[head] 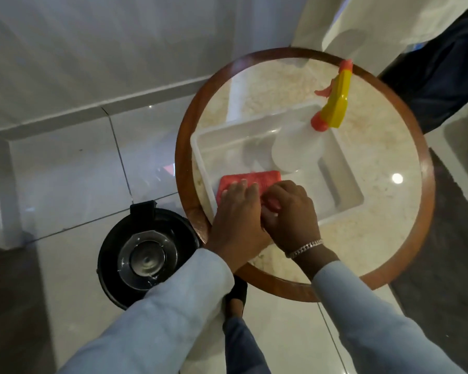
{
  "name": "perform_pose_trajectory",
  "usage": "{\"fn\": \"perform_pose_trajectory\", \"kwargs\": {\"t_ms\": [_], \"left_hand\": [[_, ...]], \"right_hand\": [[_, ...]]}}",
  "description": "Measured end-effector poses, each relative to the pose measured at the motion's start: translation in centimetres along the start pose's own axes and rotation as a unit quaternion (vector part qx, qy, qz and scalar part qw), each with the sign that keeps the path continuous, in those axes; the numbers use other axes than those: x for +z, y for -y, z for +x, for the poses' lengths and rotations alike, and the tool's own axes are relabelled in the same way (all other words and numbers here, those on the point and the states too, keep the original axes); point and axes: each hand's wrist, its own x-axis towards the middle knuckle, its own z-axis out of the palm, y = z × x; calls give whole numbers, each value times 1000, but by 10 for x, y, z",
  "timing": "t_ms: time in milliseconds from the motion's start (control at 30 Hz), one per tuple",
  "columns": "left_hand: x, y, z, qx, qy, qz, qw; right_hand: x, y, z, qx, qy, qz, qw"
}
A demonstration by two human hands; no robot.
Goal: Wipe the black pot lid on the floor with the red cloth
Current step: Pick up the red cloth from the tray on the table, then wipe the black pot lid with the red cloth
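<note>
The black pot lid point(143, 255) lies on the white floor tiles at lower left, its clear centre facing up, partly under my left sleeve and the table's rim. The folded red cloth point(250, 177) rests in the near-left corner of a white tray point(343, 211) on a round table. My left hand point(237, 220) lies flat on the cloth's near part with fingers spread over it. My right hand point(289, 214) is beside it, fingers curled around the cloth's near right edge.
A clear spray bottle point(297, 147) with a yellow and orange trigger head stands in the tray. The round marble table point(384, 238) has a brown wooden rim. A dark rug point(443, 265) lies at the right. My foot point(235, 298) is below the table edge.
</note>
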Motion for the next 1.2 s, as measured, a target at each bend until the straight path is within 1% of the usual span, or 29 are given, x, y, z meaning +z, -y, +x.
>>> {"fn": "perform_pose_trajectory", "kwargs": {"t_ms": [67,100,133,233,300,367,433,500,533,600,633,667,700,733,767,800,867,900,933,967,1000,1033,1067,1100,1133,1167,1200], "left_hand": [[-5,2,-4,-8,-131,-48,990],[-8,3,-4,-13,-177,-77,981],[-11,4,-4,-18,-199,-106,974],[-21,6,-6,-29,-227,-218,949],[-31,7,-10,-35,-234,-328,914],[-44,17,-18,-53,-203,-457,864],[-53,35,-30,-52,-142,-557,816],[-60,62,-45,-49,-112,-593,796],[-63,74,-52,-58,-105,-607,786],[-66,106,-69,-98,-94,-645,752],[-66,121,-76,-112,-83,-664,734],[-64,139,-83,-124,-68,-678,721],[-60,160,-89,-139,-55,-686,712],[-54,180,-96,-158,-42,-690,705],[-46,202,-102,-178,-29,-695,696],[-39,220,-107,-193,-13,-713,674],[-21,255,-119,-200,10,-779,594],[-13,270,-124,-200,15,-800,565],[-5,284,-126,-208,10,-801,561],[2,299,-128,-220,-9,-785,578],[9,314,-131,-234,-43,-750,617],[16,329,-134,-246,-82,-702,663],[20,345,-137,-249,-115,-634,723],[25,361,-141,-240,-132,-543,794],[30,375,-145,-216,-117,-431,868],[35,389,-147,-184,-77,-321,926],[39,401,-147,-145,-31,-229,962]], "right_hand": [[-12,11,0,-16,-43,64,997],[-18,19,-1,-27,-57,87,994],[-23,28,-2,-38,-67,107,991],[-35,53,-9,-46,-86,161,982],[-41,65,-12,-55,-94,171,979],[-41,76,-14,-88,-85,152,981],[-40,90,-17,-117,-34,166,979],[-33,105,-19,-142,29,211,967],[-28,112,-21,-150,39,237,959],[-5,128,-26,-149,36,286,946],[8,134,-28,-153,41,286,945],[25,141,-32,-162,66,254,951],[48,147,-36,-182,111,190,958],[72,149,-41,-211,161,120,957],[97,148,-48,-232,205,77,948],[119,146,-53,-234,242,70,939],[161,140,-62,-195,289,128,928],[182,137,-66,-178,292,155,927],[199,134,-68,-175,282,164,929],[216,132,-70,-183,262,158,934],[231,132,-69,-193,236,149,941],[244,132,-67,-196,207,142,948],[254,132,-64,-186,182,134,956],[262,131,-59,-169,163,124,964],[270,131,-54,-154,150,109,971],[278,130,-49,-144,152,85,974],[284,130,-44,-142,165,49,975]]}}
